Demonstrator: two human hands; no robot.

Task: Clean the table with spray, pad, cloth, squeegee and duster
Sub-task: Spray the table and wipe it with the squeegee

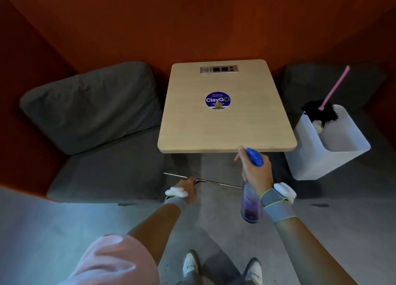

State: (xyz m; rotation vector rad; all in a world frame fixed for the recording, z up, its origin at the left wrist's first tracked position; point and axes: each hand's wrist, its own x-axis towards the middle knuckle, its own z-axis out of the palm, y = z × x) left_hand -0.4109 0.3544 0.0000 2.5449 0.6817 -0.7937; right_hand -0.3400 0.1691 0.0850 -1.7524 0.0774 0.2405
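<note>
**Spray bottle raised at table's near edge**

At near edge of table, right hand is wrapped tight round neck of spray bottle, blue trigger head up top w/ nozzle aimed at tabletop, index finger up by the trigger. Bottle body is clear, purple-ish liquid inside, hanging below the hand over the floor, not touching table. Left hand sits lower & to the left, below table level, fingers closed on squeegee; its thin metal bar runs roughly horiz. across, right end passing behind the bottle. Both wrists have grey bands w/ white blocks on them.

Tabletop is light wood, round blue sticker in the middle, metal socket panel set in near far edge. White bin stands on floor just right of table; duster stands in it, black fluffy head at rim, pink handle sticking up & tilted right. Grey sofa w/ back cushion on left side of table. Pad & cloth: can't tell where.
</note>
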